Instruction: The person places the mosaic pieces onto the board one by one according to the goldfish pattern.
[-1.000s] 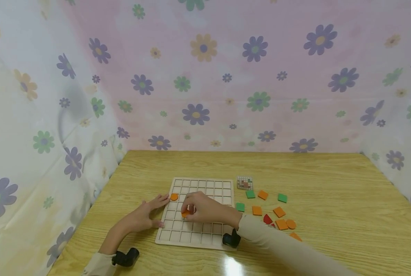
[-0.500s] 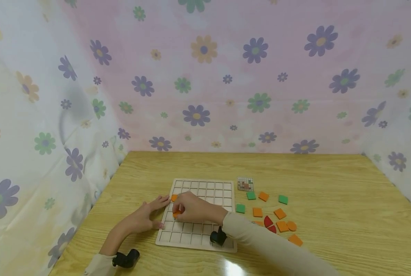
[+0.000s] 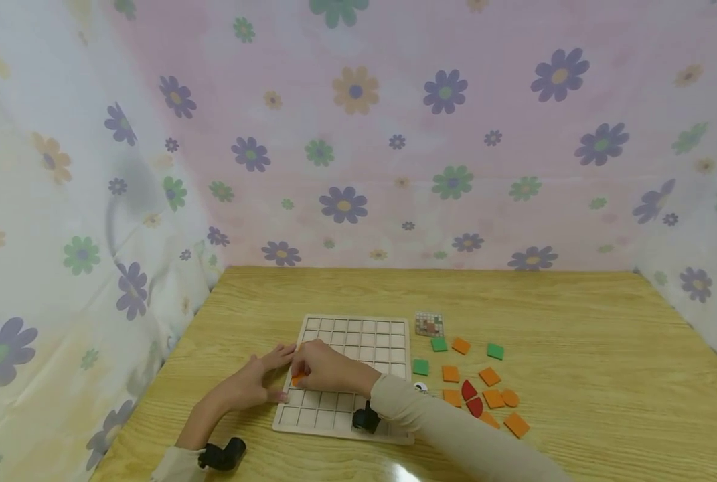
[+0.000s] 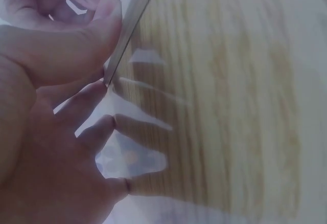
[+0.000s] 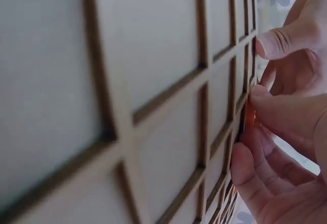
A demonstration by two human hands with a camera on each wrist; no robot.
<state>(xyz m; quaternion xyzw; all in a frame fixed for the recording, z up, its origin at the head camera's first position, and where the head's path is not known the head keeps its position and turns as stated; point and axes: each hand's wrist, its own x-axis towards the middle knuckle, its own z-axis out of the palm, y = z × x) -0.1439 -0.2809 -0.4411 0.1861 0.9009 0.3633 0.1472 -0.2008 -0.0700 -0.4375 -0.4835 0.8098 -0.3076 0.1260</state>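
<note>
A wooden grid board (image 3: 307, 418) lies on the table, its square cells edged by raised ridges. My right hand (image 3: 331, 368) reaches across it and pinches a small orange tile (image 3: 298, 380) between thumb and fingers at the leftmost column. In the right wrist view, a sliver of the orange tile (image 5: 250, 114) shows between the fingertips, right at the cells; its outline is mostly hidden. My left hand (image 3: 246, 387) rests at the board's left edge with fingers spread. Its thumb (image 4: 104, 17) lies along the board's side in the left wrist view.
Right of the board lie several orange square tiles (image 3: 489, 376), an orange disc (image 3: 510, 398), green squares (image 3: 439, 344) and two red quarter-round pieces (image 3: 474, 406). A small pattern card (image 3: 429, 325) sits by the board's upper right corner. My right sleeve (image 3: 430, 415) crosses the board's right side.
My right hand has moved left over the board with the orange tile, to the leftmost column. It now covers the orange disc seen there before. My left hand has stayed at the edge.
</note>
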